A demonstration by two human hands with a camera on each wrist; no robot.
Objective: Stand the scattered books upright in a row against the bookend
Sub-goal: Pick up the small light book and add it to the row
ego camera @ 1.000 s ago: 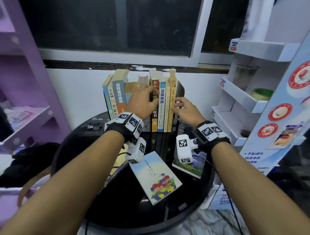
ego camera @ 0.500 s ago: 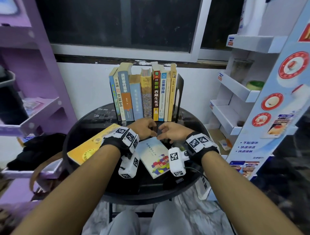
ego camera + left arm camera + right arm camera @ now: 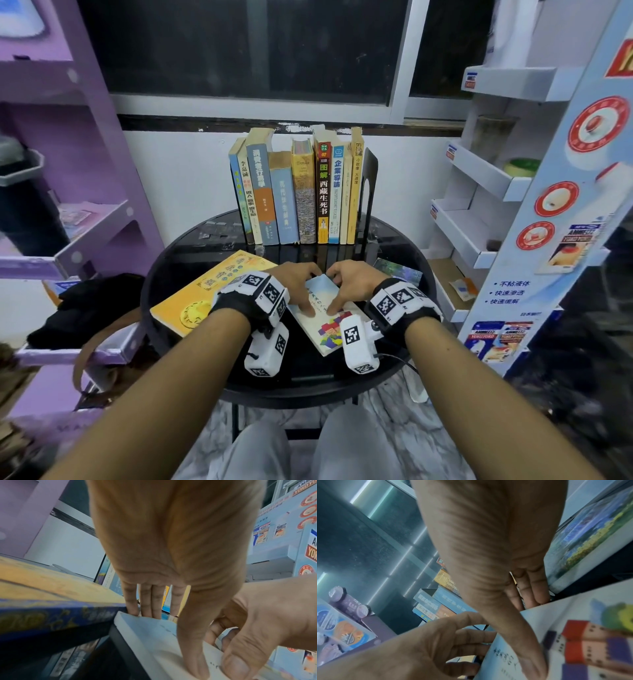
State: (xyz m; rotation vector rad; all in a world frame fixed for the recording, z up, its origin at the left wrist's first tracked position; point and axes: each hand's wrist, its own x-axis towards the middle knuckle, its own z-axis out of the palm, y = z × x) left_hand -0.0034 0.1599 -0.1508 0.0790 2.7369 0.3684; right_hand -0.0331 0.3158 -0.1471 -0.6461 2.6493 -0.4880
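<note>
Both hands grasp one small book [image 3: 327, 313] lying flat on the black round table [image 3: 178, 274]. The left hand [image 3: 296, 279] has its thumb pressed on the cover and its fingers [image 3: 145, 601] curled over the far edge. The right hand [image 3: 356, 279] mirrors this: thumb on the cover, fingers [image 3: 529, 588] hooked over the far edge. The two thumbs lie almost touching. The cover is pale blue-white with a patchwork of coloured blocks; a line of Chinese characters runs along it but is too blurred to read reliably.

A row of books [image 3: 294, 192] stands upright at the back of the table, its right end against the black bookend [image 3: 370, 185]. Legible spines include "图解 西藏生死书" with a "02" badge, "企業導論", "小故事 大道理", "李嘉诚" and one marked "Troika". The right wrist view shows a cover fragment reading "HANDBO".

A yellow book [image 3: 209, 291] lies flat on the left of the table, just beside the small book. A landscape book [image 3: 399, 272] lies flat behind the right hand.

A display stand [image 3: 555, 240] on the right carries "YOKOYOKO" labels and blue Chinese text "不粘液体", "快速渗透". A purple shelf [image 3: 85, 219] stands on the left.
</note>
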